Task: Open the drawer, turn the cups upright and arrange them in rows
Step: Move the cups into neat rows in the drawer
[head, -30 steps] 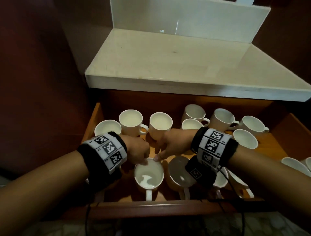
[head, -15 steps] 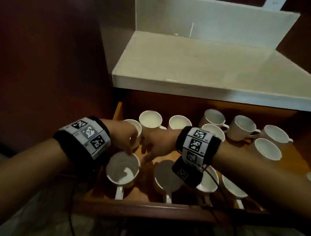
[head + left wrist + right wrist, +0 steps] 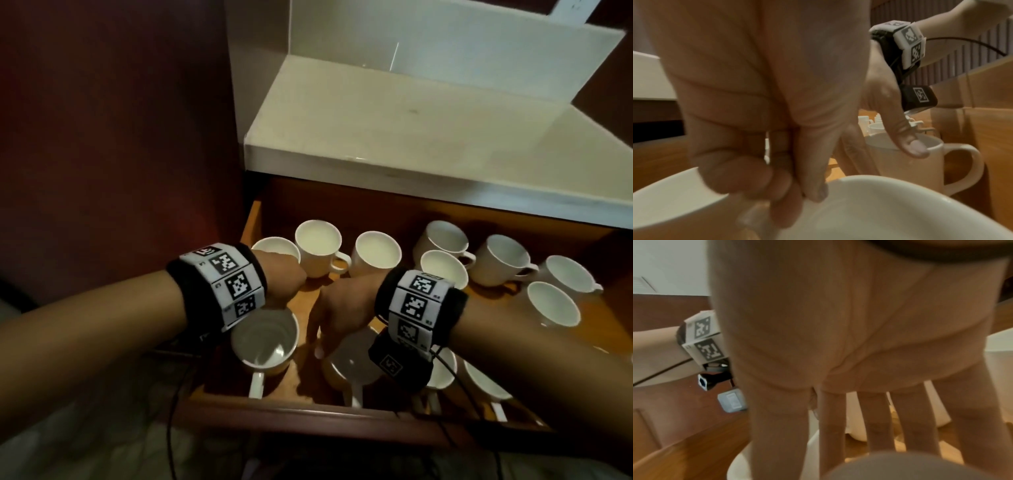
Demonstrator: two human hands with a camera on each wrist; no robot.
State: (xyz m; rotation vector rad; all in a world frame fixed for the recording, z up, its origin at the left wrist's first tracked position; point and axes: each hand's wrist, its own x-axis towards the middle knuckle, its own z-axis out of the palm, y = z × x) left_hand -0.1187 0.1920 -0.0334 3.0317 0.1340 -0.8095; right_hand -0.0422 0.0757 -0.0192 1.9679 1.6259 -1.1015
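a: down at the near left corner of the open orange-brown wooden drawer [image 3: 251,219], the left hand [image 3: 284,274] pinches the far rim of a glossy white ceramic cup with a loop handle [image 3: 265,342]; the fingertips [image 3: 785,209] curl inside the rim, with the thumb against it.

b: and the right hand [image 3: 342,305]?

a: fingers spread and straight, reaching down around the next white ceramic cup [image 3: 352,363], thumb near its rim. it grips nothing yet, as far as i can tell.

b: how will these cups handle?

a: my guess is rigid, smooth and a bit slippery, fairly light, and liable to chip if knocked together. the rim pinch works for sliding; the handle or a wrap around the body would be surer for lifting.

b: where are the others?

a: upright white cups [image 3: 376,253] stand loosely along the back and right of the drawer, not yet in tidy rows.

b: the room?

a: dim. a pale stone-like table top [image 3: 411,137] overhangs the drawer's back, with a dark red wall [image 3: 120,137] to the left. cables trail from the marker-printed wristbands [image 3: 229,281].
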